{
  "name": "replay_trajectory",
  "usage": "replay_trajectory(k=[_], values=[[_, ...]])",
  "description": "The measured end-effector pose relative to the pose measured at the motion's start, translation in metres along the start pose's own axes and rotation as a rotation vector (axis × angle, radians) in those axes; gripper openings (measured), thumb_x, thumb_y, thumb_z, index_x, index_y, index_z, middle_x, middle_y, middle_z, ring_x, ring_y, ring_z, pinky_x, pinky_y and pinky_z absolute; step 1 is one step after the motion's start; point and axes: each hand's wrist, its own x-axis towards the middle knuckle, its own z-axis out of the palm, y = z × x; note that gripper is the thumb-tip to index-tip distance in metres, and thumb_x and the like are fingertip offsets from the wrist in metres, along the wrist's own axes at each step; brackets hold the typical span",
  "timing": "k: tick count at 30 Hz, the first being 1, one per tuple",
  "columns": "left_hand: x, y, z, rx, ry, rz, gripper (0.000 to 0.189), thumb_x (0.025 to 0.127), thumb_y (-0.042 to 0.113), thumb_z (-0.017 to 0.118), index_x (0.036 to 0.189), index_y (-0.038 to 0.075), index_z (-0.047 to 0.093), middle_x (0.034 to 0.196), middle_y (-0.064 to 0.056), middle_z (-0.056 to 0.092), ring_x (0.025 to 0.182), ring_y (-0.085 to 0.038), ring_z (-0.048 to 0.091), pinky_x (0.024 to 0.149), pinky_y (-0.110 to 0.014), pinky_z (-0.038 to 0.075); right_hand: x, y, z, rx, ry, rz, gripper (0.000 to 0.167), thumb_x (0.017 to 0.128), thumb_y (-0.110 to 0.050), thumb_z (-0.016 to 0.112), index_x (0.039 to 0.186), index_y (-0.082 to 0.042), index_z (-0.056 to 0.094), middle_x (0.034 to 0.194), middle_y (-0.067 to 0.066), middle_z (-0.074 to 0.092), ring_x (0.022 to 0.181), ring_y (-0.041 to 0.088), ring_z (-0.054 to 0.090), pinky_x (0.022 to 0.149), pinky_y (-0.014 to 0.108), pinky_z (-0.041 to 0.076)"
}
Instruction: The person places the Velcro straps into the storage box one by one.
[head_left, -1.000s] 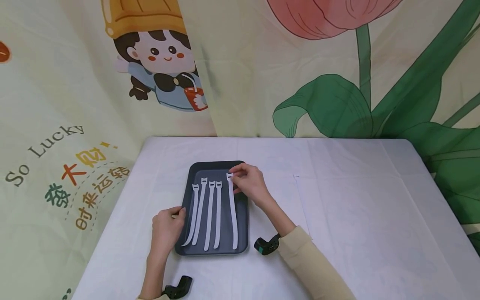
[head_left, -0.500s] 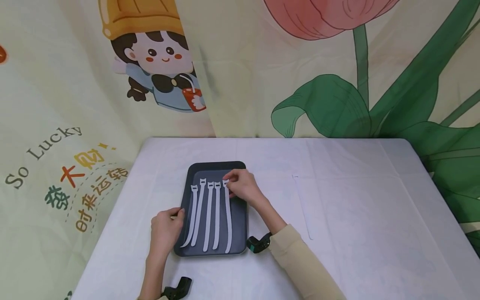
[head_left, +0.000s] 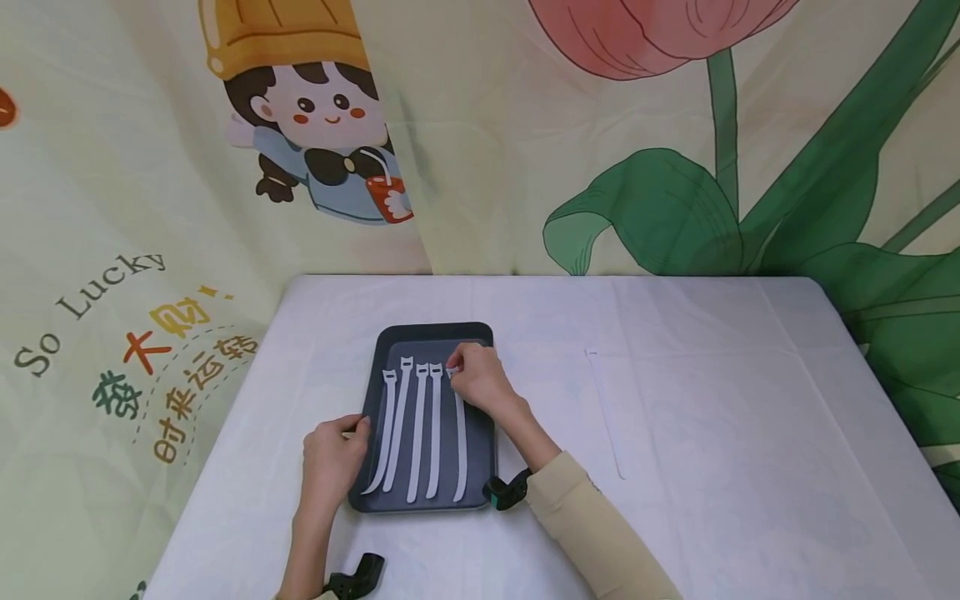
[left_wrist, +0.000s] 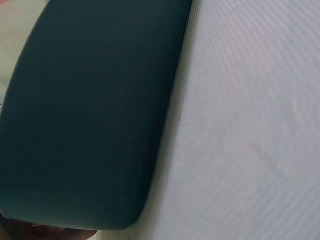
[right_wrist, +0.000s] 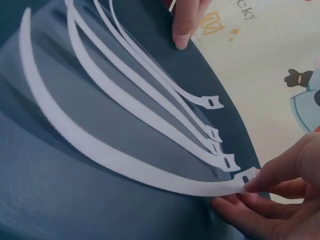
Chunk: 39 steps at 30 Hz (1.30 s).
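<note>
A dark grey rectangular tray (head_left: 480,450) stands on the white-covered table. In it several white cable straps with slotted heads lie lengthwise, roughly side by side. My right hand (head_left: 483,379) pinches the slotted head of the rightmost cable strap (head_left: 461,450) between thumb and fingers; its tail points toward me. In the right wrist view this strap (right_wrist: 115,160) bows over the tray floor beside the other straps (right_wrist: 140,105). My left hand (head_left: 335,458) grips the tray's left rim, with a fingertip (right_wrist: 182,37) over it. The left wrist view is mostly filled by the tray's outer wall (left_wrist: 90,115).
A thin pale line or strip (head_left: 606,417) lies on the white tablecloth (head_left: 750,417) right of the tray. Behind the table hangs a printed cloth (head_left: 487,167). A black wrist device (head_left: 508,490) on my right arm sits close to the tray's lower right corner.
My right hand has shifted left and toward me with the pinched strap, bringing it closer to the other straps. Its tail swung left, then slightly back right. The left hand stays at the rim.
</note>
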Motion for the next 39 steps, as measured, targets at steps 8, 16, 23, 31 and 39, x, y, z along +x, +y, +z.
replay_trajectory(k=[8,16,23,31,39], values=[[0.0,0.0,0.001,0.003,0.001,0.007,0.033,0.1,0.015,0.058,0.119,-0.01,0.071,0.107,-0.029,0.074,0.073,-0.026,0.07,0.055,-0.029,0.048,-0.001,0.0,0.001,-0.034,-0.009,0.009,0.019,0.091,0.004,0.062,0.107,0.0,0.071,0.1,0.014,0.072,0.075,0.017,0.059,0.065,0.027,0.048],[0.0,0.0,0.001,0.005,0.001,0.007,0.034,0.1,0.015,0.058,0.12,-0.009,0.071,0.106,-0.029,0.074,0.073,-0.027,0.071,0.055,-0.029,0.048,0.0,0.002,0.001,-0.051,-0.026,0.008,0.026,0.091,0.005,0.06,0.115,0.001,0.071,0.107,0.016,0.073,0.079,0.019,0.061,0.069,0.032,0.052],[0.0,0.0,0.001,0.006,-0.004,0.003,0.034,0.101,0.015,0.058,0.121,-0.01,0.07,0.107,-0.029,0.074,0.075,-0.027,0.071,0.056,-0.029,0.048,-0.003,0.002,0.0,-0.067,-0.036,-0.014,0.028,0.092,0.005,0.058,0.118,0.002,0.07,0.111,0.016,0.072,0.095,0.025,0.068,0.078,0.036,0.056],[0.001,0.0,0.001,0.003,-0.001,0.01,0.034,0.1,0.015,0.058,0.12,-0.01,0.071,0.106,-0.029,0.074,0.072,-0.026,0.07,0.055,-0.029,0.048,-0.007,0.001,-0.005,-0.076,-0.043,-0.049,0.033,0.094,0.005,0.054,0.125,0.003,0.067,0.119,0.018,0.071,0.106,0.03,0.069,0.086,0.04,0.057],[0.002,-0.001,0.002,0.001,0.012,0.023,0.033,0.099,0.013,0.058,0.118,-0.01,0.071,0.103,-0.029,0.074,0.07,-0.025,0.07,0.053,-0.028,0.047,-0.016,-0.001,-0.008,-0.042,0.004,-0.042,0.03,0.096,0.003,0.059,0.125,0.003,0.066,0.12,0.021,0.07,0.112,0.031,0.066,0.093,0.044,0.055]])
